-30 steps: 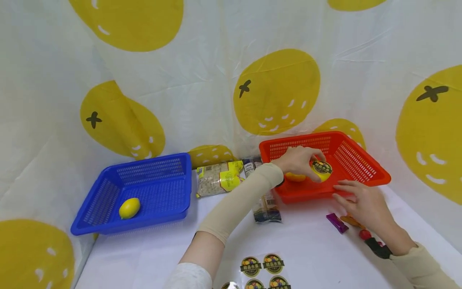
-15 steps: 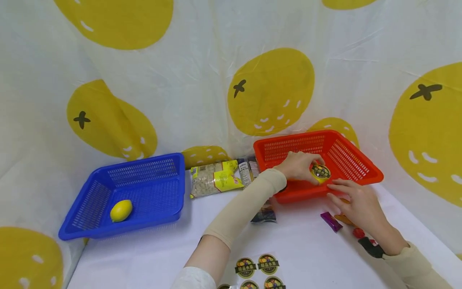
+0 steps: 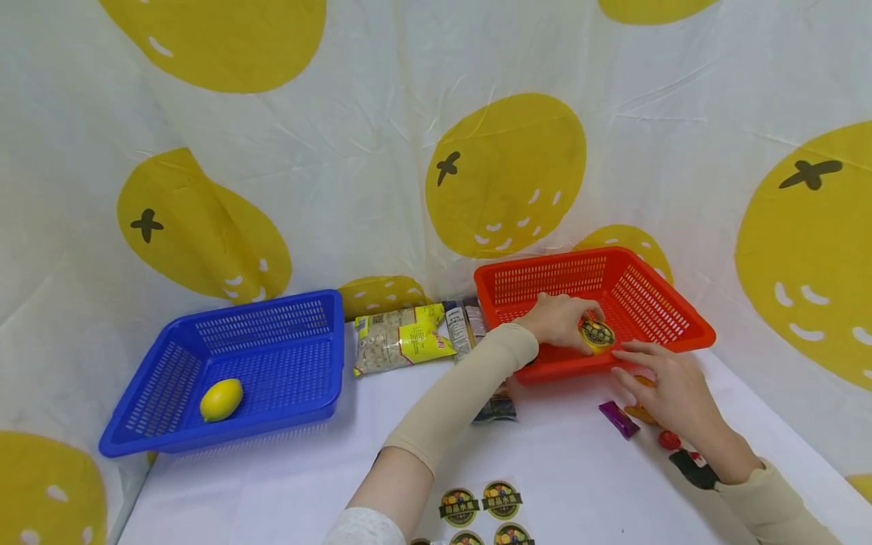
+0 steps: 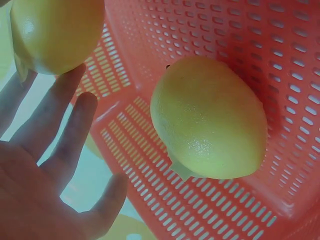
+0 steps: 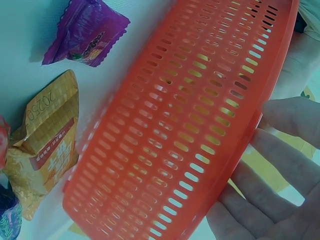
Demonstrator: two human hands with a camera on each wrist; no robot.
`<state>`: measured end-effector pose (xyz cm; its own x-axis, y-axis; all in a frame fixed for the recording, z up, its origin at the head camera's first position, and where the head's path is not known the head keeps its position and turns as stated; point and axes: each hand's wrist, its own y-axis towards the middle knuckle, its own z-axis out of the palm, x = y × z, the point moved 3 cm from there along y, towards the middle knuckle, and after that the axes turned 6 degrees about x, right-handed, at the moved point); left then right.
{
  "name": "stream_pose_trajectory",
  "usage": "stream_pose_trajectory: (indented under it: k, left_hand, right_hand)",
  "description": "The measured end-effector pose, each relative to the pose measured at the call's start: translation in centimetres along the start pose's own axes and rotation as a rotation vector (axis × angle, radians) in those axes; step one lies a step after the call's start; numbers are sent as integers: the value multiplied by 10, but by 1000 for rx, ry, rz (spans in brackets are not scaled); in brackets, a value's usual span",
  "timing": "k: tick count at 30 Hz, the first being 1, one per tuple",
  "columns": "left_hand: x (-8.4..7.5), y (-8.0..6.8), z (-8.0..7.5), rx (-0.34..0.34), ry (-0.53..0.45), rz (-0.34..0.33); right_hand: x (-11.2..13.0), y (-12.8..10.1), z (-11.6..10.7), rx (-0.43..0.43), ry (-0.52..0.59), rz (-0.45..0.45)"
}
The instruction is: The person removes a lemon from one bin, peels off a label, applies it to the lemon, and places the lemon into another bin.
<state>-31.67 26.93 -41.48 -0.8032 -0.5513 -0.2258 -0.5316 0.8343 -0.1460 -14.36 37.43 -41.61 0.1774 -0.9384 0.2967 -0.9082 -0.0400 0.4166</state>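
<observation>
As the left hand (image 3: 560,322) pinches a labelled lemon (image 3: 599,348) low inside the red basket (image 3: 662,304) at far right, the right hand (image 3: 671,387) reaches to that basket's near rim, fingers loosely spread, in the head view. A blue basket (image 3: 275,333) at left holds another lemon (image 3: 221,400); a yellow-and-clear bag (image 3: 403,341) lies between the baskets, and a sheet of round stickers (image 3: 502,499) lies near, at center. On the left wrist camera, fingertips support the labelled lemon, while a second lemon (image 4: 210,120) rests in the red basket, a label edge jutting from its underside. On the right wrist camera, straight fingers meet the red rim, with a purple packet (image 5: 89,32) and a gold packet (image 5: 47,145) outside the perforated wall.
</observation>
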Motion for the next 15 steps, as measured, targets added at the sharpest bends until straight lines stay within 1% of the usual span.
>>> stream_pose_trajectory:
  k: [3,7,11,15]
  left_hand:
    - [0,-2,1,27,1,-9]
    - [0,-1,3,57,-29,-30]
    - [0,2,4,44,-47,-38]
    - [0,5,3,17,-61,-30]
  right_hand:
    - [0,0,0,1,4,-4]
    - [-1,0,1,-9,-3,-18]
    - [0,0,1,-10,-3,-9]
    - [-1,0,2,5,0,4]
